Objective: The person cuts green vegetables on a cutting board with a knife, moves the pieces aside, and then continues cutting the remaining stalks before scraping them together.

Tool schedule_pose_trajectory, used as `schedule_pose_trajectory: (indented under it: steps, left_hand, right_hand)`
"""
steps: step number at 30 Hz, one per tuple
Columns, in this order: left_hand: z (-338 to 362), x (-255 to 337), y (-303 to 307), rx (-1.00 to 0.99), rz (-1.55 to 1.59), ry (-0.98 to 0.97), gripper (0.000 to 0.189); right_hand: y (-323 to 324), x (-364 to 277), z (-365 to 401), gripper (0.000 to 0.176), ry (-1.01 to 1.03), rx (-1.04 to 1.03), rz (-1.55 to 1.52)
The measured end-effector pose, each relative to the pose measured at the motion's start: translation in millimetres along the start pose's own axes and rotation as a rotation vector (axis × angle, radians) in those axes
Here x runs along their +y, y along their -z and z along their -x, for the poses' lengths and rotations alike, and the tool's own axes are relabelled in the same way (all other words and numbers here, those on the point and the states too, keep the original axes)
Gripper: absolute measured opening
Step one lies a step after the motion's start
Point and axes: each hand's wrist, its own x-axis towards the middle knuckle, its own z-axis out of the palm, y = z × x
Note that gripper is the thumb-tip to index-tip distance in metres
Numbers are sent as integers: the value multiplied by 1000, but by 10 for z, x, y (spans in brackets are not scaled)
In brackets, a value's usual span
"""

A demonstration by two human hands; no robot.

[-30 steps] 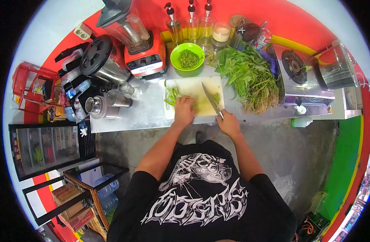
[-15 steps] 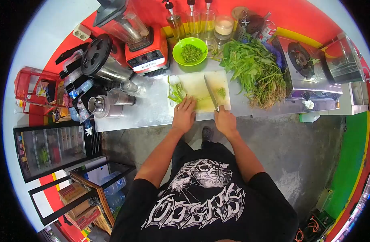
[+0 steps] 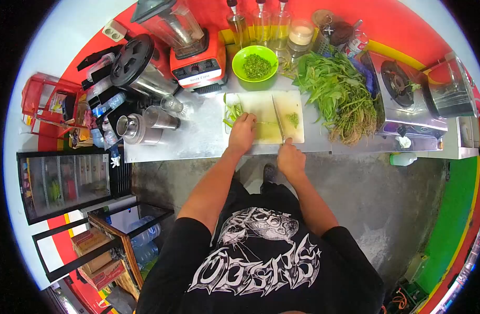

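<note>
A white cutting board [image 3: 289,99] lies on the metal counter in front of me. My right hand [image 3: 291,158] is wrapped round the handle of a kitchen knife [image 3: 277,116], whose long blade points away from me across the board. My left hand [image 3: 242,132] is closed, fingers curled, over thin green stems that stick out to its right towards the blade. Leafy green stalks [image 3: 231,111] lie at the board's left, just beyond that hand. Right of the knife is a small heap of chopped greens [image 3: 292,119].
Behind the board stands a lime-green bowl [image 3: 271,78] of chopped greens. A large leafy bunch [image 3: 336,94] with roots lies to the right, beside a gas stove [image 3: 399,91]. At the left are a red blender [image 3: 198,68], a metal shaker [image 3: 135,128] and glasses; pump bottles [image 3: 261,26] line the back.
The view has shifted slightly. My left hand's fingers, flatter before, are now more curled, with thin stems showing to their right. The knife stays in my right hand, its blade more upright in view.
</note>
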Motion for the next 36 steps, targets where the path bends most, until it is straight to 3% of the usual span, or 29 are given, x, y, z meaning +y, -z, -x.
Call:
schedule_pose_trajectory:
  steps: [6,19,25,27,28,36]
  left_hand:
    - [-71,-12,-103,-14,-11,-172,23]
    - [94,-25,-259,52,-18,-97,22]
    - [143,-10,-282,73,1,-34,23]
    - [155,-12,-279,58,-30,-58,23]
    - [144,-27,-295,40,-32,-47,24]
    - [151,54,-215,-26,-124,-21,28]
  right_hand:
    - [19,33,-22,25,15,-60,43]
    - [348,-94,-138,31,102,-114,18]
    - [68,-47,-141,28,58,-119,-53]
    - [58,-6,-229,32,149,-50,10]
    - [246,-99,-184,32,87,-152,12]
    - [135,-123,-149,34,25,-138,-17]
